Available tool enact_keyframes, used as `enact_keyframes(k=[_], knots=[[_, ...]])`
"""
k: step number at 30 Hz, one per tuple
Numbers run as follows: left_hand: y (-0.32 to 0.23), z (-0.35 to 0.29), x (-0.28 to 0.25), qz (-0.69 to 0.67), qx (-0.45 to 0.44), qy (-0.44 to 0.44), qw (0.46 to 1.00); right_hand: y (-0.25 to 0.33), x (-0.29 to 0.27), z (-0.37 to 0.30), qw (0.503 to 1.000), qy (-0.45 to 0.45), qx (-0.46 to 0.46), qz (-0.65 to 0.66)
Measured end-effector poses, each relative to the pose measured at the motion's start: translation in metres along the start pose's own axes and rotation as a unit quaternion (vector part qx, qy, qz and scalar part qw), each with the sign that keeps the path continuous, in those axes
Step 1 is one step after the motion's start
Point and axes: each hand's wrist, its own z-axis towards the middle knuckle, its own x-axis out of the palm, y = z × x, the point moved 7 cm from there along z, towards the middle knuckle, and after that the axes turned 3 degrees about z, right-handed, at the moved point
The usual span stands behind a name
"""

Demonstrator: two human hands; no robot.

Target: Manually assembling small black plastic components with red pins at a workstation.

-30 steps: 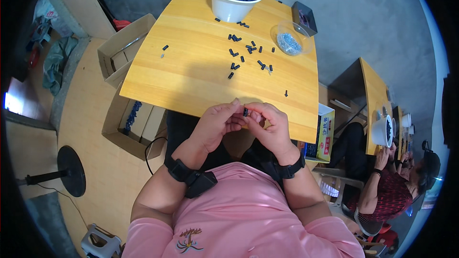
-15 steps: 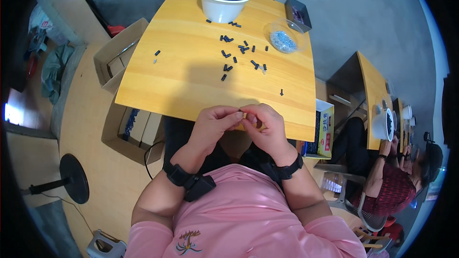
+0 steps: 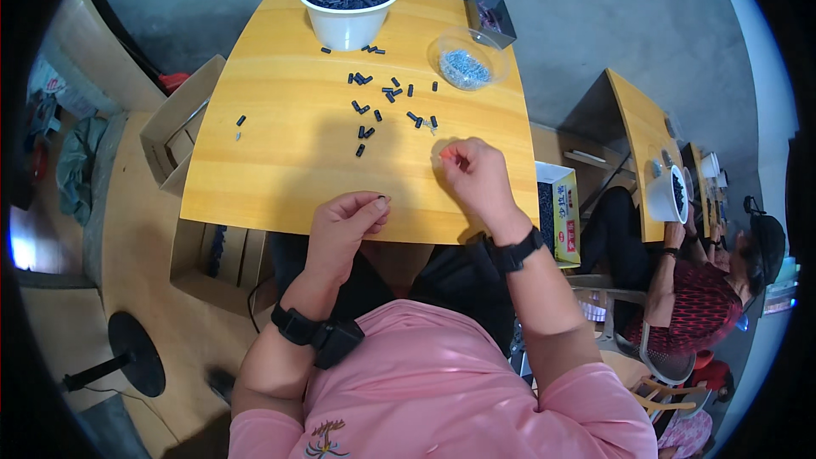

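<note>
My left hand (image 3: 348, 225) is held over the near edge of the wooden table (image 3: 255, 178), thumb and forefinger pinched on a small black piece (image 3: 382, 198). Only its dark end shows. Farther right, my right hand (image 3: 480, 172) is over the tabletop with its fingertips pressed together; what is between them, if anything, is hidden. Several short black cylindrical pieces (image 3: 378, 116) lie scattered on the middle of the table. A few tiny silvery pieces (image 3: 432, 126) lie beside the nearest cylinders on the right. Another black cylinder (image 3: 240, 121) lies alone at the left.
A white tub (image 3: 348, 30) heaped with black pieces stands at the far edge. Right of it are a clear bowl (image 3: 501, 59) of small silvery parts and a dark box (image 3: 501, 25). Cardboard boxes (image 3: 161, 149) stand left of the table. A co-worker (image 3: 693, 310) sits at the right.
My hands were together at the table's near edge. They have parted: the right has gone forward and right, over where a lone black piece lay. The view has shifted slightly.
</note>
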Motion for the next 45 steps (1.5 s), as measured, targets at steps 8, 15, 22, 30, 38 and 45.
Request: enact_keyframes(k=[8,15,22,30,38,45], knots=[[0.007,0.006,-0.009,-0.051,-0.021,0.007,0.998,-0.012,0.020,0.037,0.989,0.005,0.075,-0.126],[0.009,0.007,-0.008,-0.043,-0.012,0.023,0.999,-0.011,0.027,0.036,0.984,0.012,0.076,-0.163],[0.006,0.005,-0.007,-0.046,-0.007,0.021,0.999,-0.012,0.023,0.024,0.989,0.028,0.073,-0.127],[0.010,0.005,-0.007,-0.038,0.005,0.024,0.999,-0.007,0.024,0.023,0.990,0.007,0.022,-0.140],[0.007,0.001,-0.004,-0.005,0.013,0.019,1.000,0.012,0.025,0.010,0.994,0.041,-0.032,-0.100],[0.007,-0.001,0.004,0.075,0.053,0.042,0.995,0.055,0.024,-0.025,0.965,0.185,-0.042,0.184]])
